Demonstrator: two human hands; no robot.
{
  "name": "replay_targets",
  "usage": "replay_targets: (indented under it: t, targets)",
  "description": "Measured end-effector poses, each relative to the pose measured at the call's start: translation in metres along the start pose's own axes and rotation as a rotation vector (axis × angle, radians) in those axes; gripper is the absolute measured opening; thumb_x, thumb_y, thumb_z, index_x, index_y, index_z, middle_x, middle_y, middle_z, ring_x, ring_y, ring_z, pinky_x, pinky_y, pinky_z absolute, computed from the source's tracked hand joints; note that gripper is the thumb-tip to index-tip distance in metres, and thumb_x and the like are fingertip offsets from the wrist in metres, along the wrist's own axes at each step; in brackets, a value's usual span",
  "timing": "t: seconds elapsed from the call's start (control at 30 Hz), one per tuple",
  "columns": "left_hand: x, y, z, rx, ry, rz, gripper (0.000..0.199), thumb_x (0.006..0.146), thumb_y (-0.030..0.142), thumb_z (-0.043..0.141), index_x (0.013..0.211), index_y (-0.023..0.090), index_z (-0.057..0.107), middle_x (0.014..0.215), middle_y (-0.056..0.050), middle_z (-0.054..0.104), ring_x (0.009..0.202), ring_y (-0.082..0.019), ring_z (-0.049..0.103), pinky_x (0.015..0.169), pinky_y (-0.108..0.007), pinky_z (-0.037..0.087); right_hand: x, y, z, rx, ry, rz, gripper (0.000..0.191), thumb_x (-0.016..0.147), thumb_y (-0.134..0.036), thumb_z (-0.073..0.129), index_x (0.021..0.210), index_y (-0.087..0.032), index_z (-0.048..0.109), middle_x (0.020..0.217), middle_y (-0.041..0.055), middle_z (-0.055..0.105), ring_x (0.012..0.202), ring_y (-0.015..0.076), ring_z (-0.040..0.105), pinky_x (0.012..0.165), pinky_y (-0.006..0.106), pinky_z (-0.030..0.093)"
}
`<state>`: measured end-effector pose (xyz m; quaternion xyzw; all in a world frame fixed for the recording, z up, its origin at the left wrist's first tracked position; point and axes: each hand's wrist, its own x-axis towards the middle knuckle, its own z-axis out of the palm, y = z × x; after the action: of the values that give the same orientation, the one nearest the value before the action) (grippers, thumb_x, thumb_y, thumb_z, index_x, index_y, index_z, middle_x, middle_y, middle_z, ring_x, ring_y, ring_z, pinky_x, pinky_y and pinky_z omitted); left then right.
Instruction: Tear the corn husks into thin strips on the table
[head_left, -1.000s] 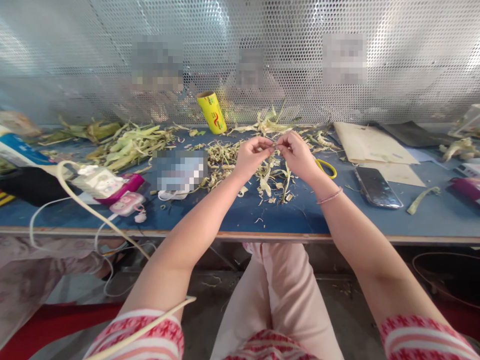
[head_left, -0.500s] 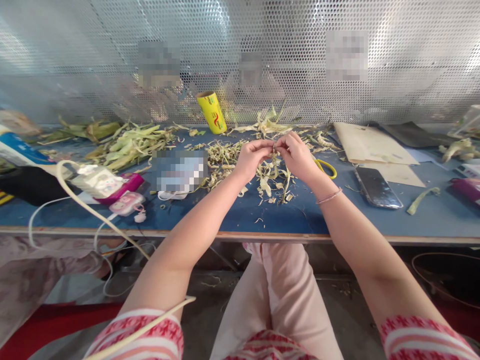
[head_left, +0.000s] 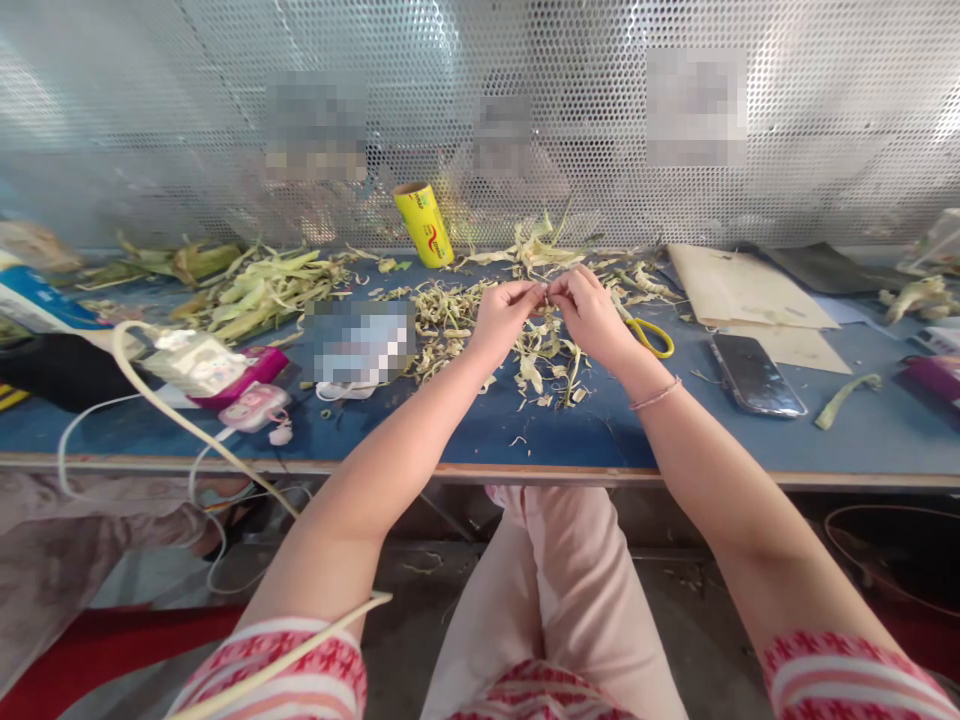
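My left hand and my right hand meet over the middle of the blue table, fingertips nearly touching. Both are closed in a pinch on a small plant scrap, largely hidden by the fingers. Below and beyond them lie pale, shrivelled leaf pieces. To the left of my left hand spreads a heap of short, pale green plant bits. Just right of my right wrist rests a pair of scissors with a yellow handle, its blades partly covered by the hand.
A yellow cardboard tube stands tilted behind the heap. Long pale green strips are piled at left, near a power strip with a cream cable. On the right are a phone and brown paper. A perforated metal panel closes the back.
My hands shift slightly and the fingertips turn a little at the pinch. More of the yellow-handled scissors shows beside my right wrist. The things on the table stay put.
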<state>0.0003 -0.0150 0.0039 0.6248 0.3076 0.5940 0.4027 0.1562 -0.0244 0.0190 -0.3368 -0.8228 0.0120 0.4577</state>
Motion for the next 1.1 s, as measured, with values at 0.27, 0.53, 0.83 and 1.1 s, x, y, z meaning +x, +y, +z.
replay_targets:
  t: [0.27, 0.53, 0.83, 1.1]
  targets:
    - [0.0, 0.005, 0.002, 0.019, 0.054, -0.039, 0.023, 0.08, 0.039, 0.067, 0.078, 0.016, 0.07, 0.069, -0.002, 0.067, 0.065, -0.009, 0.061, 0.062, -0.021, 0.049, -0.003, -0.013, -0.005, 0.085, -0.105, 0.155, 0.009, 0.087, -0.014, 0.043, 0.091, -0.022, 0.042, 0.071, -0.0002, 0.05, 0.068, 0.0143, 0.046, 0.07, 0.031, 0.039]
    - [0.0, 0.007, 0.002, 0.011, 0.096, -0.079, 0.02, 0.081, 0.035, 0.068, 0.078, 0.016, 0.069, 0.069, -0.002, 0.067, 0.065, -0.009, 0.061, 0.063, -0.022, 0.05, -0.001, -0.021, -0.01, 0.084, -0.16, 0.26, 0.005, 0.09, -0.02, 0.044, 0.085, -0.021, 0.044, 0.06, -0.0035, 0.044, 0.057, 0.0121, 0.04, 0.062, 0.028, 0.032]
    - [0.002, 0.01, -0.004, 0.101, 0.152, -0.056, 0.019, 0.085, 0.034, 0.062, 0.08, 0.017, 0.068, 0.075, -0.005, 0.07, 0.071, -0.011, 0.065, 0.069, -0.025, 0.052, 0.002, -0.021, -0.012, 0.101, -0.133, 0.346, 0.01, 0.088, -0.022, 0.05, 0.079, -0.022, 0.044, 0.054, -0.0064, 0.034, 0.052, 0.0102, 0.032, 0.057, 0.028, 0.025]
    - [0.005, 0.01, -0.008, 0.148, 0.184, -0.023, 0.027, 0.085, 0.043, 0.061, 0.078, 0.017, 0.065, 0.073, -0.004, 0.068, 0.068, -0.012, 0.064, 0.067, -0.025, 0.051, 0.004, -0.013, -0.007, 0.366, -0.08, 0.441, 0.014, 0.088, -0.029, 0.051, 0.079, -0.023, 0.042, 0.053, -0.0067, 0.029, 0.051, 0.0106, 0.031, 0.052, 0.027, 0.023]
